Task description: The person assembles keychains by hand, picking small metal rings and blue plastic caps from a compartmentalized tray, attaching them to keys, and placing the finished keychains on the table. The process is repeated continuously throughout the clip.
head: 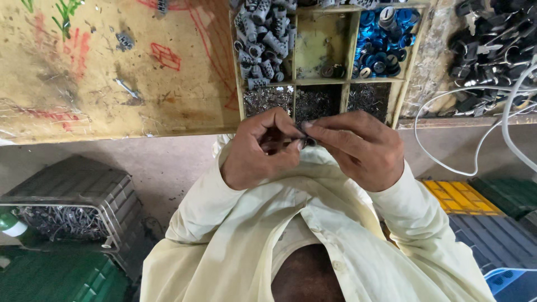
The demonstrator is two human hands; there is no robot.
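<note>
Fingertips of both hands meet over a small dark part [302, 138] — the left hand [261, 150] curls around it from one side, thumb and forefinger pinched shut on it, while the right hand [358, 146] presses its thumb and forefinger onto the same piece from the other. The part is mostly hidden behind the fingers; only a dark, slightly shiny bit shows, and its shape cannot be made out.

It is held just in front of the near edge of a wooden divided tray [350, 50]. The tray's thin, worn partitions hold ribbed grey cylindrical pieces [263, 39], glossy blue round caps [386, 42], a nearly bare middle cell with a few dark rings, and three front cells of fine metal bits too small to tell apart. The tray's top is cut off by the frame.

Left of it lies a scuffed, paint-marked wooden bench top [112, 72]. At right, a heap of black clips [492, 50] and a looping white cable [481, 140] sit near the right wrist. Below, pale cream sleeves fill the middle; a clear ribbed bin [78, 201] of metal parts stands lower left, with yellow and dark crates [475, 212] lower right.
</note>
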